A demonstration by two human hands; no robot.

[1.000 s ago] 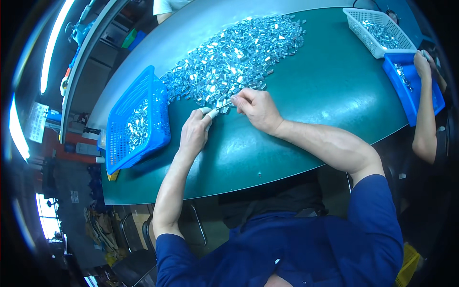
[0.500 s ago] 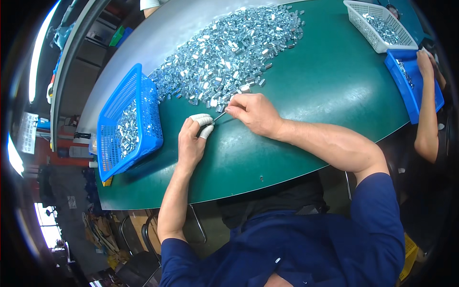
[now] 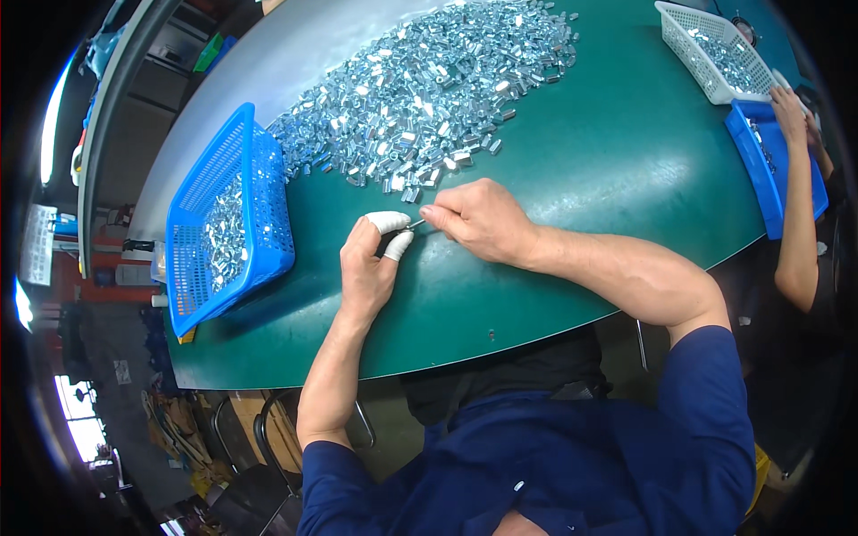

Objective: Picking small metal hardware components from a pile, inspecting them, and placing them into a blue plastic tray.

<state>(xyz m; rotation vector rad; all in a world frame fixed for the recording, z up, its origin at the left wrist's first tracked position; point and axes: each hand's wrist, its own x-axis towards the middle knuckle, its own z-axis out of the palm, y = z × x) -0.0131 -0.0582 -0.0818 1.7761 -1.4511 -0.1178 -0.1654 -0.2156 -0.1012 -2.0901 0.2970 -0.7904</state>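
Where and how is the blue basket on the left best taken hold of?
Probably by the rim of the blue basket, at two opposite sides, coming from above: the rim runs around the open top, above the small metal pieces inside, and looks uncovered.

Left forearm (image 3: 338,380) was extended forward and tilted slightly right, elbow placed low. Left hand (image 3: 368,265) was turned inward; its white-sheathed fingers (image 3: 388,221) were curved toward the white-sheathed thumb (image 3: 399,246) in a pinch. Right forearm (image 3: 617,272) was angled in from the right, elbow bent and flared outward. Right hand (image 3: 487,221) was positioned back up, thumb and index finger pinched together, remaining fingers curled under. Both hands were brought near each other, fingertips facing.
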